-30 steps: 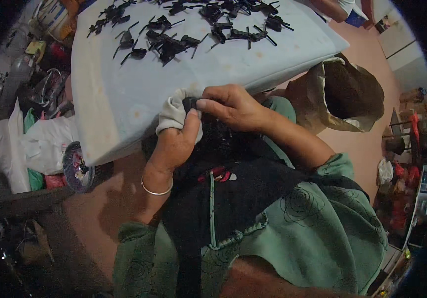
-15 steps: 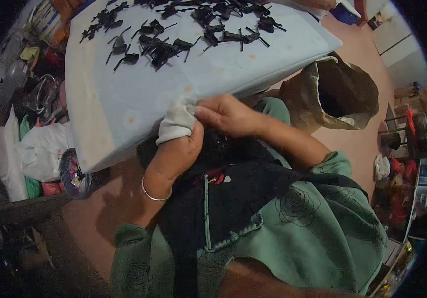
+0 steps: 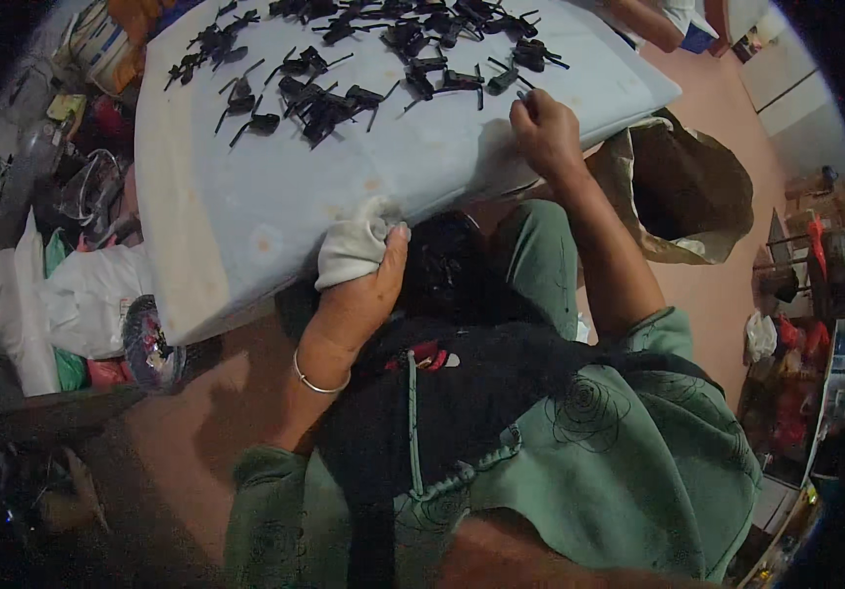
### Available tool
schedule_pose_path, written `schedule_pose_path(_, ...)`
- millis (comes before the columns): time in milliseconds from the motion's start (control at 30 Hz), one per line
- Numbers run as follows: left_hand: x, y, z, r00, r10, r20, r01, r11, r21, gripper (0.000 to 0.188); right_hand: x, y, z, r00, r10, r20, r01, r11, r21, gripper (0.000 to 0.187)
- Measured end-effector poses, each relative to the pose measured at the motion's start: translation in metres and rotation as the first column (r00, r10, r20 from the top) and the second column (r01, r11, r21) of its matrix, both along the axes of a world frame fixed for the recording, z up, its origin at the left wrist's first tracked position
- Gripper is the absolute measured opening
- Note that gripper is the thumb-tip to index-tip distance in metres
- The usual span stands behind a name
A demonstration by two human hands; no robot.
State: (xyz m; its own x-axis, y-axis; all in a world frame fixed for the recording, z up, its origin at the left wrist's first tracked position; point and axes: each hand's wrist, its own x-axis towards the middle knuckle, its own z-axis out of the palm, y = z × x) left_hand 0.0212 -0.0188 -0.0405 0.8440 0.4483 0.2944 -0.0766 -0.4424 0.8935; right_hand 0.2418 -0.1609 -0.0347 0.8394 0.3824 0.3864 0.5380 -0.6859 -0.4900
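Note:
My left hand (image 3: 361,306) is closed on a bunched white cloth (image 3: 352,250) that covers most of its fingers, just off the near edge of the table. Over the right part of the tabletop, my right hand (image 3: 547,128) has its thumb and index finger pinched together. Its fingertips are by the thin leg of a small black plastic part (image 3: 503,81); what they grip, if anything, is too small to make out. Several similar black parts (image 3: 324,110) with thin legs lie scattered and heaped across the far half of the table.
A pale sheet covers the table (image 3: 275,206). An open brown sack (image 3: 687,187) stands right of it. Another person's arm (image 3: 650,22) shows at the far right corner. White bags (image 3: 98,294) and a clear round container (image 3: 152,339) sit at left; crowded shelves (image 3: 815,363) line the right.
My right hand has left the white cloth and moved forward and right to the black parts. My left hand keeps the cloth in nearly the same place. The other person's arm shows more.

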Motion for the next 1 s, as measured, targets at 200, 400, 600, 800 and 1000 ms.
schedule_pose_path(200, 0.003, 0.003, -0.01, 0.998, -0.021, 0.061, 0.011, 0.987, 0.162, 0.02, 0.026, -0.009, 0.011, 0.978, -0.086, 0.192, 0.105, 0.99, -0.094, 0.03)
schedule_pose_path(400, 0.0, -0.003, -0.007, 0.999, 0.01, 0.034, -0.009, 0.999, -0.047, 0.028, 0.033, -0.008, -0.002, 0.976, 0.014, 0.218, 0.027, 0.982, -0.188, 0.028)
schedule_pose_path(600, 0.009, 0.002, -0.009, 0.97, 0.004, 0.244, -0.011, 1.0, 0.026, 0.033, -0.068, 0.006, -0.003, 0.741, 0.483, -0.466, -0.29, 0.857, 0.427, 0.021)
schedule_pose_path(800, 0.0, -0.008, 0.013, 0.97, 0.084, 0.226, -0.089, 0.996, 0.008, 0.023, -0.123, 0.014, 0.013, 0.416, 0.702, -0.578, -0.403, 0.712, 0.574, 0.023)
schedule_pose_path(1000, -0.009, -0.004, 0.005, 0.988, 0.05, 0.146, -0.01, 0.965, -0.262, 0.017, -0.136, 0.018, 0.029, 0.592, 0.777, 0.214, -0.804, 0.586, 0.099, 0.024)
